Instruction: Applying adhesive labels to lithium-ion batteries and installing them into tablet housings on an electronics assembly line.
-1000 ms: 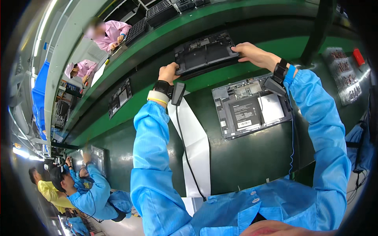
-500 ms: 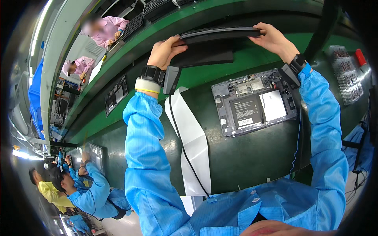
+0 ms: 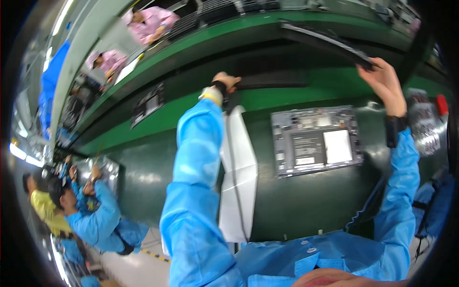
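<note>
My right hand [image 3: 384, 82] is closed on one end of a thin black panel [image 3: 325, 42], raised and tilted above the far side of the bench. A second dark flat panel [image 3: 275, 79] lies on the green strip beyond the bench. At its left edge is my left hand [image 3: 226, 81], its fingers closed on that edge, though blur softens the detail. Between my arms lies an opened tablet-like device [image 3: 282, 165], its circuit board, black battery and a white rectangle exposed. Both wrists wear dark bands with cables.
A long white paper strip [image 3: 239, 191] lies beside my left forearm. Another opened device [image 3: 148, 105] sits on the green strip at left. Clear trays of small parts [image 3: 423, 124] and a red object [image 3: 442, 104] are at right. Co-workers sit left and across.
My left hand has let go of the raised panel and come down to the panel lying on the green strip. My right hand has swung the raised panel rightward, tilting it.
</note>
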